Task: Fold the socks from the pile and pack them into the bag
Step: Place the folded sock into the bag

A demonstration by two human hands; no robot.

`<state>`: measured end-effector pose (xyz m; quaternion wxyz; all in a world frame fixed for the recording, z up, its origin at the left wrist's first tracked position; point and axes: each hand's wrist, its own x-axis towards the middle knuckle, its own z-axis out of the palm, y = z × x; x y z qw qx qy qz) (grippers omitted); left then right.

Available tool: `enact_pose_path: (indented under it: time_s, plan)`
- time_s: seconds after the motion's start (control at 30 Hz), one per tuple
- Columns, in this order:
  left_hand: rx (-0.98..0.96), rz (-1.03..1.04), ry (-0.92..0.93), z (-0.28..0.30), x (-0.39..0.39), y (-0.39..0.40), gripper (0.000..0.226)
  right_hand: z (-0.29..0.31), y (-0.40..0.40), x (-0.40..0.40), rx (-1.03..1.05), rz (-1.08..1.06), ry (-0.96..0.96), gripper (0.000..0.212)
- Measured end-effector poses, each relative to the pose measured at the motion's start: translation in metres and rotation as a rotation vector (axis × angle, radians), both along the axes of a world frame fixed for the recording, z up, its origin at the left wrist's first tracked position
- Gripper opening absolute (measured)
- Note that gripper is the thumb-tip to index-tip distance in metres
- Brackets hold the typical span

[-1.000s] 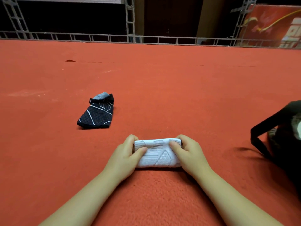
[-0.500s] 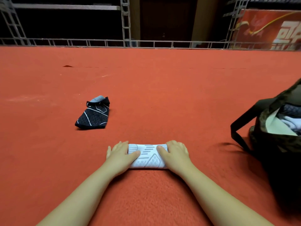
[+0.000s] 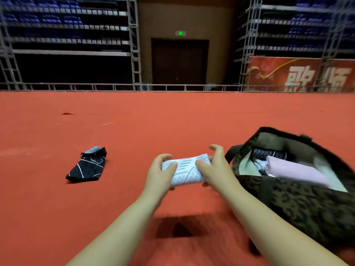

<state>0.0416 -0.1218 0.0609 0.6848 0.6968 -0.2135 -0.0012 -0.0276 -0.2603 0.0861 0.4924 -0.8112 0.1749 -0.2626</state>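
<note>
Several folded socks (image 3: 292,169) inside open bag (image 3: 299,204); pink one topmost.

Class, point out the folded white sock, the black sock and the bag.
folded white sock (image 3: 186,170), head view, patterned middle.
black sock (image 3: 87,167), head view, its middle.
bag (image 3: 299,206), head view, near wall.

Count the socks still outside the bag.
2: a folded white sock held in both hands above the carpet, and a black sock lying on the carpet to the left. More sit in the bag.
</note>
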Motion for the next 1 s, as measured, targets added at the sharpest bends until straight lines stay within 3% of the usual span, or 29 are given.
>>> enact_pose_path:
  time_s: [0.17, 0.3, 0.37, 0.57, 0.63, 0.73, 0.83, 0.93, 1.0]
  plan:
    - [-0.041, -0.155, -0.026, 0.043, -0.036, -0.070, 0.015, 0.047, -0.064, -0.061, 0.127, 0.068, 0.089, 0.028]
    - [0.003, -0.323, -0.021, 0.053, -0.064, -0.123, 0.018, 0.056, -0.118, -0.105, 0.123, -0.013, 0.088, 0.033]
    - [0.065, -0.380, -0.027, 0.055, -0.072, -0.148, 0.019, 0.059, -0.144, -0.120, 0.243, -0.001, 0.099, 0.022]
    - [0.187, -0.419, -0.100, 0.067, -0.065, -0.211, 0.037, 0.060, -0.215, -0.114, 0.355, -0.120, 0.090, 0.019]
    - [0.165, -0.428, -0.069, 0.070, -0.060, -0.229, 0.041, 0.059, -0.230, -0.108, 0.412, -0.159, 0.038, 0.006]
    - [0.220, -0.489, 0.017, 0.069, -0.058, -0.245, 0.043, 0.047, -0.250, -0.102, 0.418, -0.234, 0.002, 0.004]
    - [0.444, -0.419, -0.157, 0.060, -0.061, -0.243, 0.039, 0.029, -0.261, -0.100, 0.256, -0.292, 0.104, 0.006]
    - [0.530, -0.425, -0.378, 0.043, -0.062, -0.239, 0.019, 0.026, -0.268, -0.100, 0.352, -0.258, 0.163, 0.007]
    - [0.585, -0.514, -0.384, 0.033, -0.061, -0.238, 0.039, 0.029, -0.272, -0.100, 0.401, -0.222, 0.236, 0.012]
